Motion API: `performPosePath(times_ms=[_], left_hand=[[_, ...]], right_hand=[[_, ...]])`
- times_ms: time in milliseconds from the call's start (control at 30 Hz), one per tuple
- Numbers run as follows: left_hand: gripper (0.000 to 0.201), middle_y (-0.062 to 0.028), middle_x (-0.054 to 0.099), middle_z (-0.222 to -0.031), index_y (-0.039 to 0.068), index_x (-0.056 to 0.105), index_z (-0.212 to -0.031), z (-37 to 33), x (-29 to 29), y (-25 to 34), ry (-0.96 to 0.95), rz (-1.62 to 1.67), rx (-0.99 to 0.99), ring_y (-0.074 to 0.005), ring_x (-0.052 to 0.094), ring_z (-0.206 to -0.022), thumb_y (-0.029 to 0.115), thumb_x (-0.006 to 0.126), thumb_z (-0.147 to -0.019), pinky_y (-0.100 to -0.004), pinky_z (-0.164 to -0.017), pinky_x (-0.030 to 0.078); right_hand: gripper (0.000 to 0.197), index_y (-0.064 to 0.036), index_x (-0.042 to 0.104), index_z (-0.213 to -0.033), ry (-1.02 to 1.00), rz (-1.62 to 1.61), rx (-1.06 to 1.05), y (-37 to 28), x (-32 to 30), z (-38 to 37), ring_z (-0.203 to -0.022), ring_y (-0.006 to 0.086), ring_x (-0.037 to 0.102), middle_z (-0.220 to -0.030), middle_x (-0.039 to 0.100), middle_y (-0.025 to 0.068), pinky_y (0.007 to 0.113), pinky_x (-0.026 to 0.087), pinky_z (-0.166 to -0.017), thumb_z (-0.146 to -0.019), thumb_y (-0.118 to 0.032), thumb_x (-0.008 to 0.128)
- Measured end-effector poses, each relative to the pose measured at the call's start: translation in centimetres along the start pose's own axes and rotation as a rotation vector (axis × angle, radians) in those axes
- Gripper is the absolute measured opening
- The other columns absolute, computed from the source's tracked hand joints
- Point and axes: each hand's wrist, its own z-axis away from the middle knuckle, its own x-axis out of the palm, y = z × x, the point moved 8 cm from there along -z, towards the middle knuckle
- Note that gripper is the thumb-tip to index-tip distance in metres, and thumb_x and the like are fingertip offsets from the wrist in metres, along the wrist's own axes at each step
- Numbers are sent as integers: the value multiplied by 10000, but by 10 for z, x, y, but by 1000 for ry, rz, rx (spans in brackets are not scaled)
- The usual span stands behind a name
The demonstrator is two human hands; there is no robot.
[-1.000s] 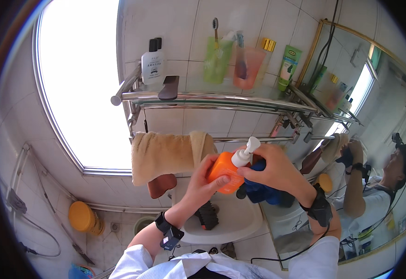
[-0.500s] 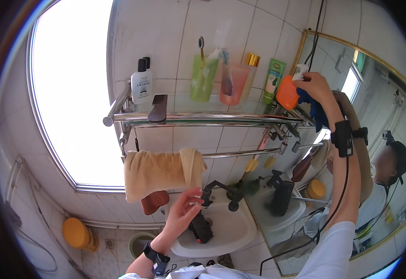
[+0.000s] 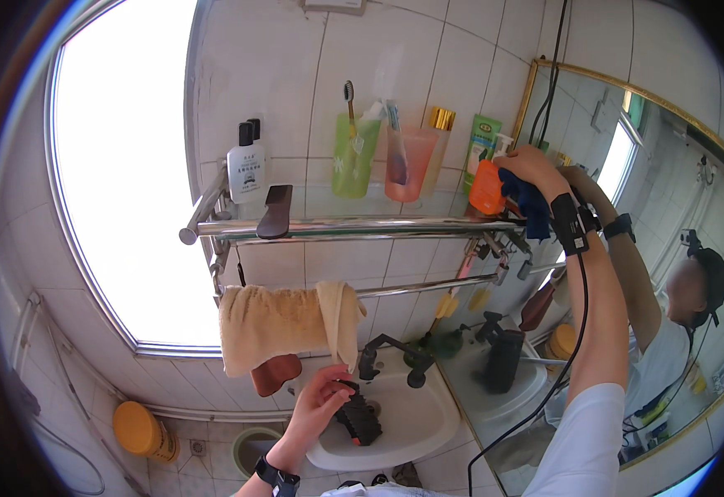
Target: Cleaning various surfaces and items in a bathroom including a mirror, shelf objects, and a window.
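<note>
- Right hand [image 3: 531, 166]: reaching to the right end of the shelf, palm down, closed on a dark blue cloth [image 3: 529, 205]; fingertips at the upper part of the orange bottle, though whether they grip it cannot be told
- Orange bottle [image 3: 486, 189]: at the right end of the shelf, slightly tilted, with a white pump [image 3: 503, 146] partly hidden behind the hand; contact between its base and the shelf cannot be made out
- Dark blue cloth: hanging from beneath the right palm, just right of the orange bottle
- Left hand [image 3: 320, 406]: open, fingers parted and loosely bent, over the left part of the sink [image 3: 430, 407] and just beside a black ridged object [image 3: 357, 419] lying in it
- Shelf [image 3: 320, 205]: glass with metal rails, bearing, from left to right, white bottles with black caps [image 3: 246, 171], a green cup [image 3: 352, 166] holding a toothbrush [image 3: 348, 93], a pink cup [image 3: 411, 170], a gold-capped bottle [image 3: 438, 153] and a green tube [image 3: 483, 139]; the tube stands just behind the orange bottle
- Beige towel [image 3: 279, 327]: draped over the bar under the shelf, to the left of the black tap [image 3: 391, 341]
- Mirror [image 3: 668, 207]: gold-edged, on the right, reflecting the person and the raised right arm
</note>
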Motion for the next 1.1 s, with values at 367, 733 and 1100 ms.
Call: performPosePath(times_ms=[367,733,1100], left_hand=[[386,-79,542,-1161,36,460,-1267,-1,1,-6,-8,22,8,-161,572,-976,82,578,-902,-296,-853,461],[364,-83,555,-1121,11,483,-1246,27,-24,-8,47,37,-37,-136,581,-956,26,566,-892,-260,-852,463],[360,-99,578,-1122,-11,492,-1242,29,-18,7,-46,24,-66,-143,566,-1034,27,568,-893,-272,-895,464]], right_hand=[[577,24,641,-1070,155,-197,-139,-92,-62,57,-913,351,645,-990,665,212,360,499,-828,-763,-464,633],[604,95,560,-1147,-57,-708,-132,-109,56,-31,-827,203,632,-966,661,171,285,491,-732,-738,-334,679],[535,41,586,-1100,245,-674,-39,-82,-54,36,-819,173,645,-900,646,121,276,504,-697,-740,-337,701]])
